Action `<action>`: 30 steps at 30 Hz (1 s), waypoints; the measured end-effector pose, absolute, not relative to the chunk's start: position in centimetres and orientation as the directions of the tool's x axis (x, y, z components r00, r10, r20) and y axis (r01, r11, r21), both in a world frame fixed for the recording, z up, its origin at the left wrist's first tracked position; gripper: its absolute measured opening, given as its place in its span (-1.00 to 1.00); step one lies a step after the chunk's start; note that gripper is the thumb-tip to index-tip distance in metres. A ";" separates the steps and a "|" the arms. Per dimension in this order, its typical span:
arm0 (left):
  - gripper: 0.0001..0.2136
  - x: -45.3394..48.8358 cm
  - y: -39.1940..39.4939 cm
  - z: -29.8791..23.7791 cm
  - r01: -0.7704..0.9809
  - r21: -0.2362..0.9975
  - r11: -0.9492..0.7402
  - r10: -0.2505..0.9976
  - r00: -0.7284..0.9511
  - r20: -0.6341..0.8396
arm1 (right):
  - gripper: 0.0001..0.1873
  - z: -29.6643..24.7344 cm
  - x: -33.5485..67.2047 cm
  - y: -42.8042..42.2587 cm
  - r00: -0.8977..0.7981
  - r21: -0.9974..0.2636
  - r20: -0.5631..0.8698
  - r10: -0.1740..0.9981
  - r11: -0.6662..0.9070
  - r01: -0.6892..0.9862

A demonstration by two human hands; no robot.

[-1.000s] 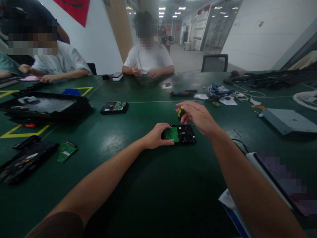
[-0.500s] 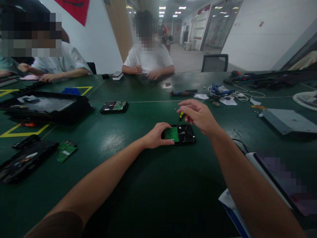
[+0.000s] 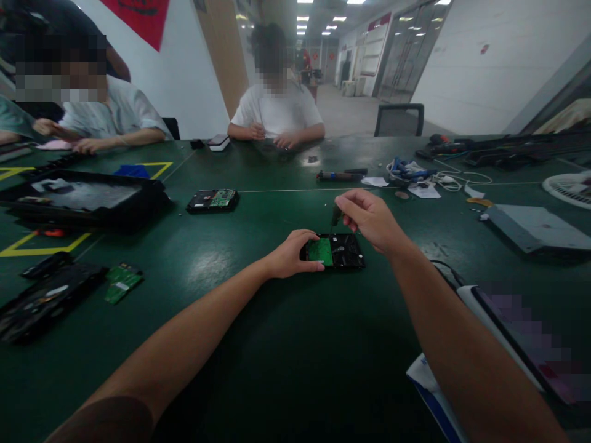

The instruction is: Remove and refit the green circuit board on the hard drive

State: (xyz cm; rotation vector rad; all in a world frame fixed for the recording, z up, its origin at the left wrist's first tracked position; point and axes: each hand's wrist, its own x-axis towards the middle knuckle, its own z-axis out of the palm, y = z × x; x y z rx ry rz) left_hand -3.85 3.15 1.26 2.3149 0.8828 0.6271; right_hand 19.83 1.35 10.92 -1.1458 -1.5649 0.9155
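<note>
A black hard drive (image 3: 344, 251) with a green circuit board lies on the green table (image 3: 286, 344) in front of me. My left hand (image 3: 293, 252) grips its left end, thumb and fingers wrapped round the edge. My right hand (image 3: 369, 218) hovers just above the drive's far side, fingers pinched round a small screwdriver (image 3: 335, 215) whose tip points down at the board.
A second hard drive (image 3: 213, 200) lies farther back left, beside a large black tray (image 3: 78, 200). Loose boards and parts (image 3: 117, 283) sit at the left. Two people sit across the table. Cables (image 3: 415, 169), a grey case (image 3: 535, 227) and a tablet (image 3: 517, 335) are at the right.
My right hand has closed from a looser grasp to a tight pinch on the screwdriver and turned it upright over the board. My left hand has stayed on the drive.
</note>
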 end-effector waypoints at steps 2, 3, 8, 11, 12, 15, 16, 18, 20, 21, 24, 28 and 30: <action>-0.29 -3.8 3.1 1.3 0.437 0.651 -0.621 0.705 0.674 0.221 | -0.71 10.9 19.8 1.4 -0.092 -0.935 0.251 0.964 0.266 0.236; -0.29 -3.8 3.1 1.3 0.435 0.647 -0.626 0.702 0.676 0.224 | -0.73 10.8 19.8 1.4 -0.090 -0.937 0.250 0.964 0.264 0.229; -0.31 -3.7 3.1 1.3 0.427 0.642 -0.637 0.700 0.670 0.248 | -0.77 10.9 19.7 1.4 -0.116 -0.932 0.273 0.955 0.293 0.214; -0.31 -3.7 3.1 1.2 0.423 0.645 -0.636 0.697 0.673 0.247 | -0.71 10.9 19.9 1.4 -0.144 -0.926 0.270 0.952 0.298 0.233; -0.31 -3.7 3.1 1.2 0.424 0.645 -0.636 0.697 0.674 0.244 | -0.70 10.9 19.9 1.5 -0.150 -0.929 0.262 0.953 0.291 0.228; -0.31 -3.7 3.1 1.2 0.429 0.644 -0.633 0.700 0.673 0.239 | -0.71 10.9 20.2 1.5 -0.189 -0.950 0.218 0.957 0.253 0.182; -0.31 -3.7 3.1 1.2 0.430 0.647 -0.630 0.701 0.672 0.237 | -0.72 11.0 20.3 1.5 -0.206 -0.955 0.207 0.956 0.243 0.170; -0.31 -3.7 3.1 1.2 0.430 0.653 -0.624 0.705 0.670 0.233 | -0.74 11.1 20.4 1.5 -0.215 -0.956 0.205 0.955 0.242 0.167; -0.30 -3.8 3.2 1.2 0.431 0.658 -0.618 0.707 0.670 0.225 | -0.74 11.2 20.4 1.4 -0.195 -0.943 0.224 0.955 0.263 0.206; -0.30 -3.8 3.2 1.3 0.432 0.659 -0.616 0.706 0.673 0.219 | -0.75 11.3 20.4 1.3 -0.184 -0.933 0.237 0.954 0.276 0.231; -0.29 -3.8 3.1 1.4 0.436 0.660 -0.612 0.704 0.681 0.203 | -0.75 11.5 20.3 1.1 -0.147 -0.913 0.260 0.954 0.293 0.283; -0.30 -3.9 3.0 1.6 0.448 0.662 -0.601 0.714 0.674 0.192 | -0.73 11.5 20.2 0.9 -0.126 -0.930 0.221 0.967 0.248 0.272; -0.30 -3.8 3.0 1.5 0.448 0.662 -0.601 0.713 0.674 0.191 | -0.74 11.4 20.1 1.0 -0.153 -0.930 0.226 0.962 0.260 0.259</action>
